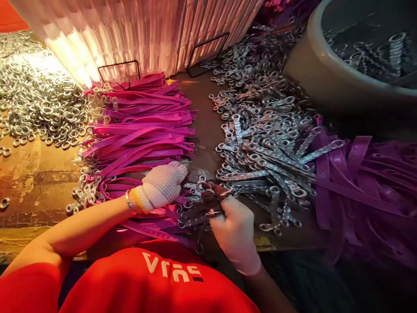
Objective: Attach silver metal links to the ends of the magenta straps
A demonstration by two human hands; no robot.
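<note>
My left hand (163,187), in a white dotted glove, is closed above the lower part of a row of magenta straps (140,130). A thin pin-like tip shows beside its fingers, but what they hold is hidden. My right hand (234,228) wears a pale glove with dark wraps on the fingers. Its fingers are pinched at a silvery metal link (202,179) with a ring end, just right of my left hand. More dark metal links lie under and beside these fingertips. Small ringed metal fittings (93,191) sit at the left ends of the straps.
Loose metal rings (55,104) are heaped at the left. A large pile of ringed metal links (260,143) lies at the right. Behind it stands a round tub (302,69); purple straps (368,191) hang at the right edge. A ribbed translucent panel (130,34) stands behind.
</note>
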